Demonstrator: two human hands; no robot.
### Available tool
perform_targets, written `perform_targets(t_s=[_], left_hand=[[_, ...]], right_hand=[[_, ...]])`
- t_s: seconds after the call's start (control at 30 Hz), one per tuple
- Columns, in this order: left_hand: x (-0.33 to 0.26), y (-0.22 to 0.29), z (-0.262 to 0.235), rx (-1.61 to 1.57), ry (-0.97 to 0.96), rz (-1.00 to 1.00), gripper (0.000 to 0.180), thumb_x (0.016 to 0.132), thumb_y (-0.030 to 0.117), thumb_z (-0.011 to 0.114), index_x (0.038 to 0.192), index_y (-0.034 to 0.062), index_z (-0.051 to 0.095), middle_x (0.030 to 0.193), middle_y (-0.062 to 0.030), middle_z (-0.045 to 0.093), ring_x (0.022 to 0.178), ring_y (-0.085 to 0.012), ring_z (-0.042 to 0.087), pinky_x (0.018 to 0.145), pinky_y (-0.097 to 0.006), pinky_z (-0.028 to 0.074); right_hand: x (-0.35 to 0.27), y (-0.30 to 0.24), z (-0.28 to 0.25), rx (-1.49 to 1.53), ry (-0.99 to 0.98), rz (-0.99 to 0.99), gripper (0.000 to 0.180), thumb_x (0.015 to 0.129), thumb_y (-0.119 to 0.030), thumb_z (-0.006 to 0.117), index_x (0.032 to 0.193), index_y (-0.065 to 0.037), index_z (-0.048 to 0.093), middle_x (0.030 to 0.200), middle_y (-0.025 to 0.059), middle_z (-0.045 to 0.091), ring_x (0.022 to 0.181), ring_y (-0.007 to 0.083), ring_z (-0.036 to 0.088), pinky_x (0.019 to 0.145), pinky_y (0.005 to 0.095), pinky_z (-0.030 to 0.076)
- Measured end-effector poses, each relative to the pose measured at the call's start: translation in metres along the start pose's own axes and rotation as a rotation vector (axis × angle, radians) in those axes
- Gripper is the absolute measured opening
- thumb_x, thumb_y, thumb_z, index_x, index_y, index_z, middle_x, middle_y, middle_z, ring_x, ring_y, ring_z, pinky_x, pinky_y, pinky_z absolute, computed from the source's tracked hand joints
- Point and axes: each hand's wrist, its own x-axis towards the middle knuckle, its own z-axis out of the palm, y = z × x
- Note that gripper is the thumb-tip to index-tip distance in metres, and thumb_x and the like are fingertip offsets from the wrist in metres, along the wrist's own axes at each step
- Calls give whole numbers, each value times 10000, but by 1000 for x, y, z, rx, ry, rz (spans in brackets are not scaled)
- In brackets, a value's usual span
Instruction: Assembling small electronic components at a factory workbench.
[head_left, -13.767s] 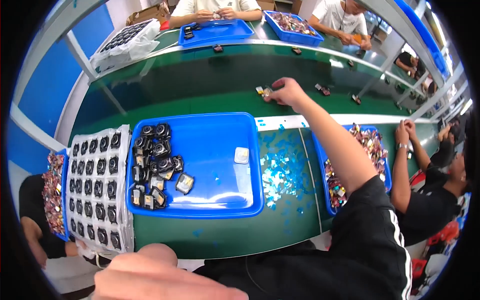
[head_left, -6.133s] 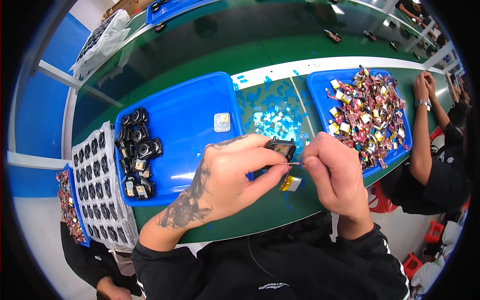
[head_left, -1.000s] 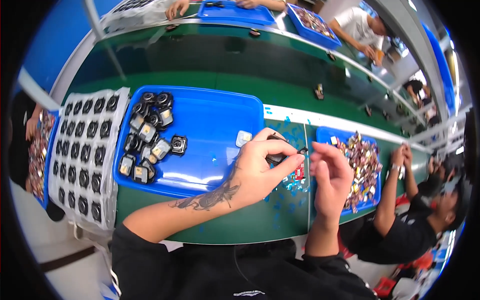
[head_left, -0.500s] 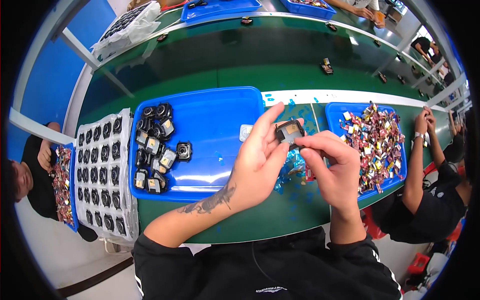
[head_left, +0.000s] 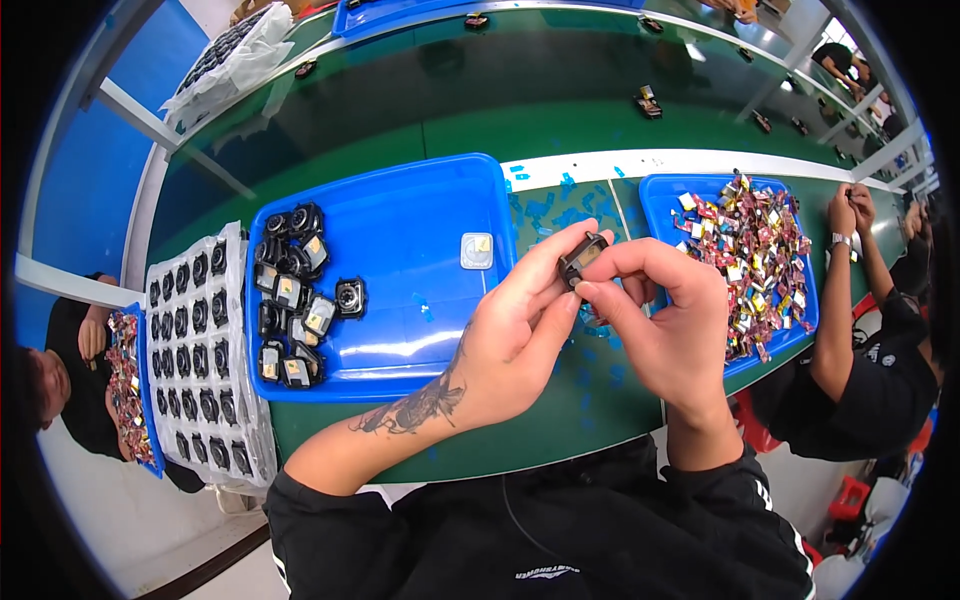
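Between my hands is a small black watch case [head_left: 580, 262] with a grey and gold inner face, tilted nearly edge-on. My left hand [head_left: 510, 345] grips it with the fingers behind and the thumb at its lower side. My right hand [head_left: 665, 335] pinches its near edge between thumb and forefinger; whether a smaller piece is in that pinch is hidden. To the left, a large blue tray [head_left: 410, 260] holds several similar cases [head_left: 292, 285] clustered at its left side. A clear square plastic piece [head_left: 477, 252] lies near its right edge. Blue film scraps [head_left: 565, 208] litter the table beyond my hands.
A white moulded tray [head_left: 240, 330] with rows of watch cases stands at far left. On the right, another blue tray [head_left: 655, 212] is heaped with small multicoloured parts [head_left: 745, 270]. Beyond a white rail [head_left: 590, 165] runs a green belt [head_left: 520, 110] with scattered pieces. A co-worker's arm [head_left: 832, 290] is at right.
The watch case has turned from showing its flat inner face to nearly edge-on. My right fingers have followed its edge. The whole view has shifted slightly, bringing the clear plastic piece out from behind my left hand.
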Motion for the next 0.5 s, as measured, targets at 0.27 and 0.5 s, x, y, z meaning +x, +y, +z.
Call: perform_targets(t_s=[0.27, 0.5], left_hand=[[6, -6, 0, 104, -17, 17, 499, 968, -73, 374, 1460, -36, 298, 1423, -156, 458, 1290, -201, 493, 1046, -296, 388], [-11, 13, -9, 237, 128, 8, 443, 952, -58, 360, 1391, -10, 408, 1272, -156, 571, 1160, -218, 582, 959, -326, 467]], right_hand=[[3, 3, -6, -67, -4, 22, 107, 742, 37, 718, 816, -29, 679, 658, -11, 604, 561, 48, 442, 519, 218, 339], [8, 7, 14, -288, 1, -236, 249, 658, -15, 781, 729, -75, 550, 660, 46, 548, 591, 230, 507, 602, 338, 386]])
